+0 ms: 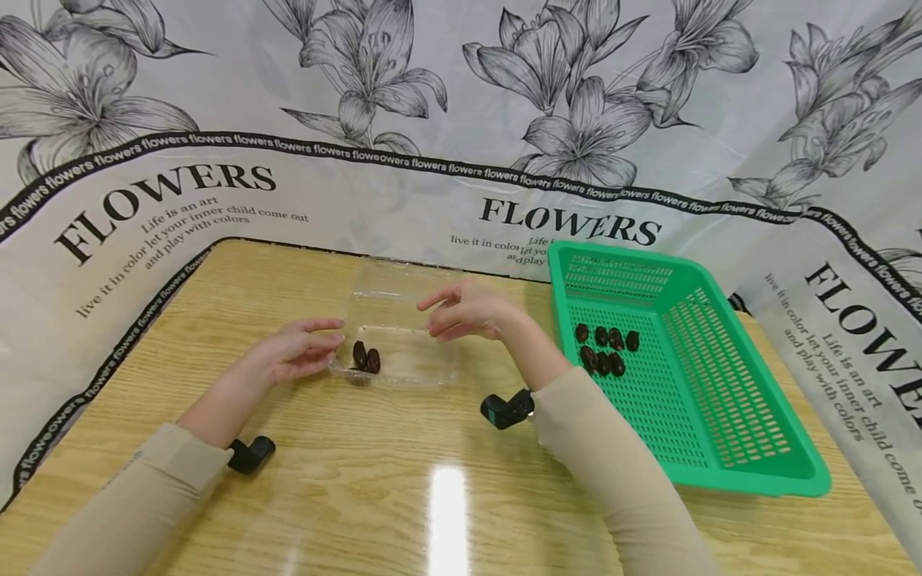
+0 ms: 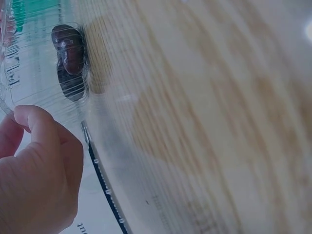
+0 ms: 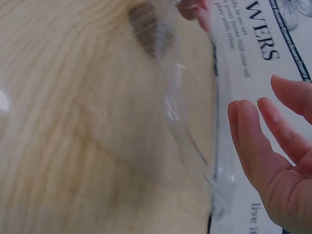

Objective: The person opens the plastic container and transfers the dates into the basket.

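A clear plastic box [image 1: 414, 356] with its hinged lid [image 1: 392, 280] raised stands on the table. Dark, wrinkled dates [image 1: 372, 360], probably dried dates, lie in its left front corner. My left hand [image 1: 301, 350] is at the box's left side; in the left wrist view its thumb and forefinger [image 2: 34, 122] pinch the clear rim. Over the right part of the box hovers my right hand [image 1: 468, 310], its fingers loosely bent with nothing between them, as the right wrist view also shows. Through the plastic wall, dates [image 2: 72, 51] appear in the left wrist view.
To the right stands a green perforated basket [image 1: 778, 416] with several dates [image 1: 603, 362] on its floor near the left side. A flower-printed cloth [image 1: 403, 200] hangs behind the wooden table [image 1: 360, 480]. Black wrist cameras [image 1: 507, 410] extend below both wrists.
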A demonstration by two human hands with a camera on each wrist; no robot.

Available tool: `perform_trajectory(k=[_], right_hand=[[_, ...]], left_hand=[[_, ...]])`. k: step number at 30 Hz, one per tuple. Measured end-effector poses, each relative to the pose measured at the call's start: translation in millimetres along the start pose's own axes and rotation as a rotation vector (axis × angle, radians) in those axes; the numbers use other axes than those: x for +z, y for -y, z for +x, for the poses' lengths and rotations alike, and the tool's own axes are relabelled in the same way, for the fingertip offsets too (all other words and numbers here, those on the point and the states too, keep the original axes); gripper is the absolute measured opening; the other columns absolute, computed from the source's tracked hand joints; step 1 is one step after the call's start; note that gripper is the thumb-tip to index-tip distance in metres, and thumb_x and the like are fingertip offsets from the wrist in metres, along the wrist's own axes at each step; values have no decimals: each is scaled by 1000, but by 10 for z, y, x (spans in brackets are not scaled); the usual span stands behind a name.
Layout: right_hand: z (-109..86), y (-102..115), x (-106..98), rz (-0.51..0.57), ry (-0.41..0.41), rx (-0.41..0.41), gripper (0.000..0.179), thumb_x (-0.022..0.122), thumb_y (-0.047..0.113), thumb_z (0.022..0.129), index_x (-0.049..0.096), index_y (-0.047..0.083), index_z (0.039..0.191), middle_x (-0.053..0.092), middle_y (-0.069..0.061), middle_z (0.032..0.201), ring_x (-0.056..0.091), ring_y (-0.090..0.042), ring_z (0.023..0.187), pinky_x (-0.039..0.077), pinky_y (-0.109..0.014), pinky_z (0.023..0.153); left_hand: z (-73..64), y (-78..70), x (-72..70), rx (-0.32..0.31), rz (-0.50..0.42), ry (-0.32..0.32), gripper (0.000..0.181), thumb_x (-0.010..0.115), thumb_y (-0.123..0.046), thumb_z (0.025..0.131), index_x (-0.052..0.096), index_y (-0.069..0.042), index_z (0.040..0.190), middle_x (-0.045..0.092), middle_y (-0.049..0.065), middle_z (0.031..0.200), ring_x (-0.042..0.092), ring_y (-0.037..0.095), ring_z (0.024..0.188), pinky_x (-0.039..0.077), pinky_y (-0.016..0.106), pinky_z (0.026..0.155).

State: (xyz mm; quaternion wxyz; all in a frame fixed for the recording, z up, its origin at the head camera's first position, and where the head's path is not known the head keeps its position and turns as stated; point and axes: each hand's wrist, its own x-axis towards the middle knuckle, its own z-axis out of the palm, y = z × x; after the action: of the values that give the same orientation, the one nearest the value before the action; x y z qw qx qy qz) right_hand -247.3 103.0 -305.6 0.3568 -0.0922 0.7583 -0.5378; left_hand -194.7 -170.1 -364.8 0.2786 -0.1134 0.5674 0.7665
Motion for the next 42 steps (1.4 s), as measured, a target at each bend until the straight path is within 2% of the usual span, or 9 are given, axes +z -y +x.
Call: perform_trajectory(k=[2,5,10,16,21,25,32,38,42], right_hand=[[68,-12,88,-7,10,18,45,55,-6,87,45,-7,131,53,-28,118,61,-20,83,45,-47,95],[156,-34,217,-28,11,38,43,56,-7,87,48,-8,129,57,-26,113,60,-15,75,47,-44,92],[264,-77,435,-58,-28,58,40,59,-9,83,55,-6,123,63,-22,104,61,-15,71,52,-39,85],[364,-153,658,-107,-67,78,34,63,-7,81,59,-5,114,61,-11,88,61,-18,68,56,-34,75],[414,-223,751,-103,-158,102,30,70,-3,77,60,-3,106,59,-9,81,59,-18,61,56,-31,65],[446,-248,826,-79,-211,95,31,74,-1,75,61,-2,103,58,-9,81,58,-18,61,56,-31,62],[505,-259,958,-179,-303,88,32,81,4,70,65,1,98,60,-8,89,63,-18,66,55,-27,58],[509,-265,983,-166,-324,91,30,80,2,71,67,0,97,62,-9,94,64,-18,70,55,-26,59],[499,-263,984,-144,-322,87,27,78,0,72,67,-1,97,62,-9,91,65,-19,70,56,-26,60]], left_hand=[[9,-5,4,3,1,-2,57,56,0,91,28,3,141,55,2,87,55,7,71,49,14,64],[23,-18,12,7,7,-5,57,56,0,91,28,2,141,55,1,86,55,7,70,49,14,64],[16,-18,23,-1,13,-10,59,56,-1,91,27,2,142,55,1,87,55,7,71,50,14,65],[-1,12,-2,-18,-1,-21,58,56,0,91,27,2,142,56,2,85,55,7,70,50,14,64],[29,18,2,-8,-9,-4,58,56,-1,92,26,2,142,55,1,84,55,6,70,50,14,65],[33,16,-5,-10,0,-7,58,54,-1,92,26,2,143,55,1,84,55,6,70,49,13,64],[15,2,1,-6,18,-7,58,54,-1,93,25,2,143,55,0,82,55,5,68,50,13,63],[3,0,9,-7,2,-8,57,52,-1,93,25,2,143,54,0,84,54,5,69,49,14,63],[-2,-5,17,-9,-8,-8,57,52,-1,93,25,2,143,54,1,85,54,6,70,49,15,64]])
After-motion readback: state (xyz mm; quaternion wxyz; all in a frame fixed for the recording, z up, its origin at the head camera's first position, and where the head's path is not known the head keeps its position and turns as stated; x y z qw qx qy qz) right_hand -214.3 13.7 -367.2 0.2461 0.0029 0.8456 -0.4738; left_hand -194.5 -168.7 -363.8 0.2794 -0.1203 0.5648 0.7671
